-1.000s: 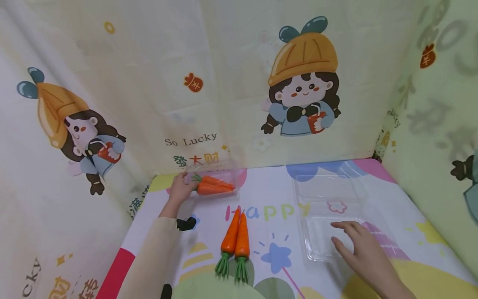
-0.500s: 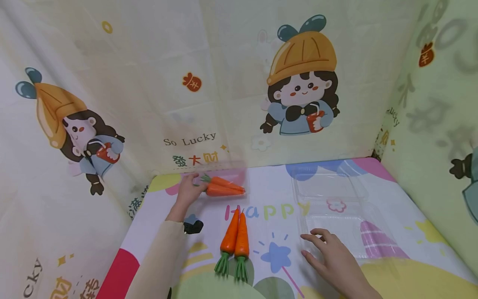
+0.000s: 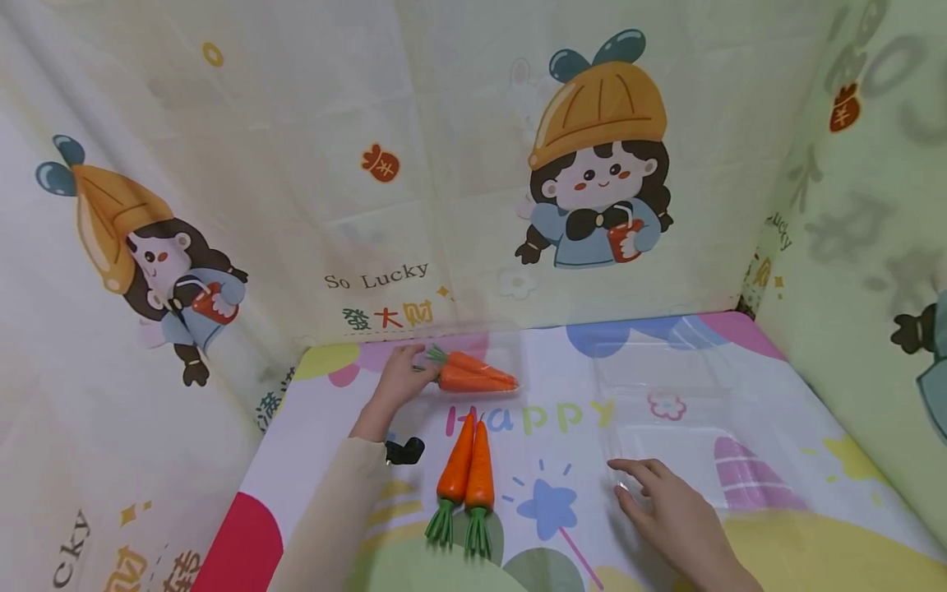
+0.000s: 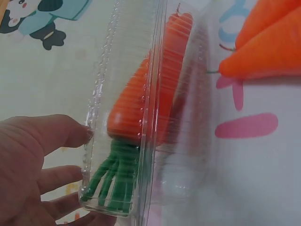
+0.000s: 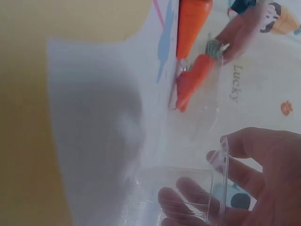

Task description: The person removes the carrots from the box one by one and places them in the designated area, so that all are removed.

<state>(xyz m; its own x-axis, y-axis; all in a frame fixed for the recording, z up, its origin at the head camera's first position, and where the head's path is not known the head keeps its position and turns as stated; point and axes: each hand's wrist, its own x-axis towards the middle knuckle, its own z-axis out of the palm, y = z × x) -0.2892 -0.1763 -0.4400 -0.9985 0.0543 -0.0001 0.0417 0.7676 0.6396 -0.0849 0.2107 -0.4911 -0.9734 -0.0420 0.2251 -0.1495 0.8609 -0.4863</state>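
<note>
Left hand (image 3: 399,380): fingers curled, gripping clear box (image 4: 151,94) with 2 carrots (image 3: 477,380) inside, at table's (image 3: 543,370) back.
Right hand (image 3: 676,510): thumb and forefinger pinching opened container's (image 3: 666,444) rim.
Loose carrots (image 3: 480,473): 2, between the hands.

Left arm (image 3: 329,501) stretched forward, left fingers (image 4: 61,179) gripping, right wrist (image 3: 719,563) nearer, right fingers (image 5: 242,176) pinching

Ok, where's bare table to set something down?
Widest bare patch: over the star print, between the loose carrots and the right hand. Farther back, a narrower gap between the carrot box and the open box. Crowded: back left, left hand holding the carrot box; right, under the open box.
</note>
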